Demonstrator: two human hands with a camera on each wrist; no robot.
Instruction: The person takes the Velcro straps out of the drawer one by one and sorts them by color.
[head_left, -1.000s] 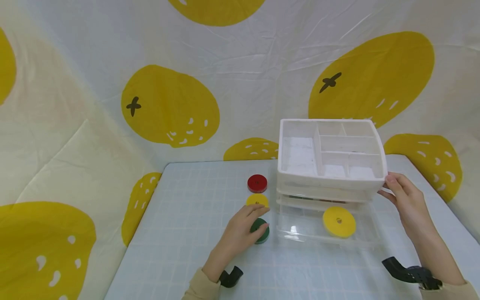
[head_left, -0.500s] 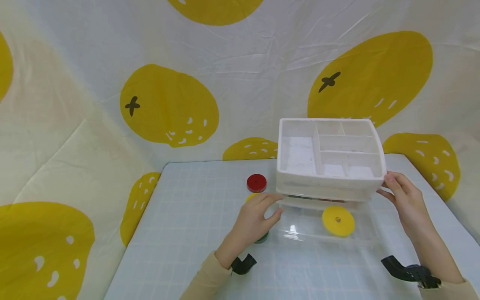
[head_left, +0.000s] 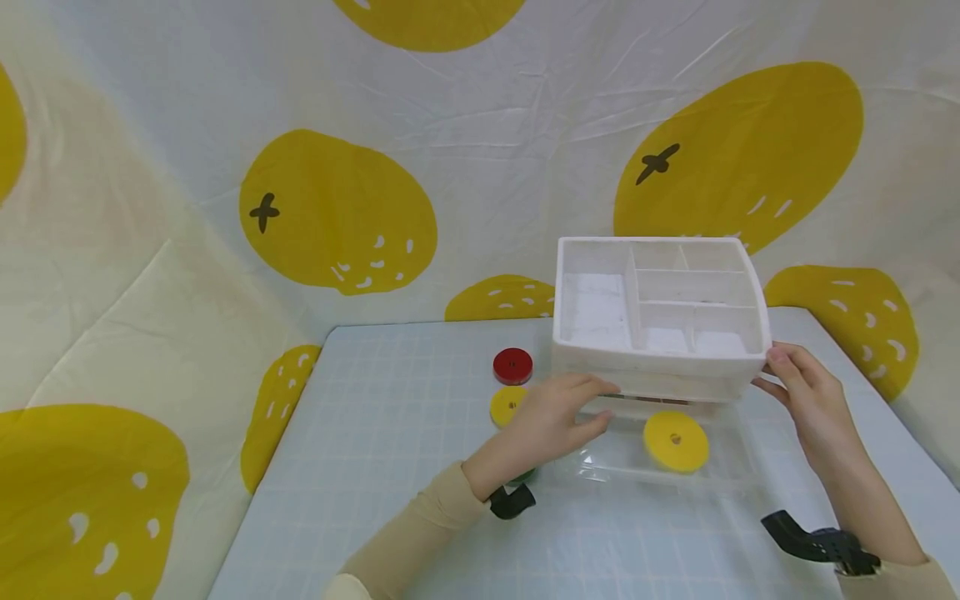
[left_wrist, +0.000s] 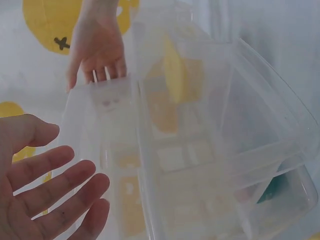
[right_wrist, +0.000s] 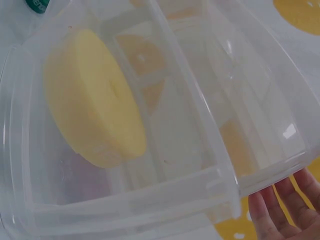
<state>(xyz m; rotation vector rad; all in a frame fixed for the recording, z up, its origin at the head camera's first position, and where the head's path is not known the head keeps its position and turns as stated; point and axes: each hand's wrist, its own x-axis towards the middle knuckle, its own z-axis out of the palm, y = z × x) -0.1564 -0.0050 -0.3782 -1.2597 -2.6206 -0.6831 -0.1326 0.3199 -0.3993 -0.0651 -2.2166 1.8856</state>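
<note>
A white desk organizer (head_left: 660, 367) with open compartments on top stands at the table's right. Its clear lower drawer (head_left: 723, 454) is pulled out and carries a yellow disc with a small centre hole (head_left: 676, 442). My left hand (head_left: 551, 417) is over the drawer's left side, fingers spread and empty in the left wrist view. With its fingers against the organizer's right side, my right hand (head_left: 813, 400) touches the corner. Left of it lie a red disc (head_left: 513, 366), a second yellow disc (head_left: 507, 405), partly covered by my left hand, and a green disc (head_left: 522, 477), mostly hidden.
A pale checked cloth covers the table (head_left: 390, 400). Behind and to the left hangs a white curtain (head_left: 487, 167) printed with yellow fruit. Black straps with curved mounts sit on both wrists.
My left hand has moved right, from over the green disc to the front of the organizer. The right hand stays at the organizer's side. The discs and drawer have not moved.
</note>
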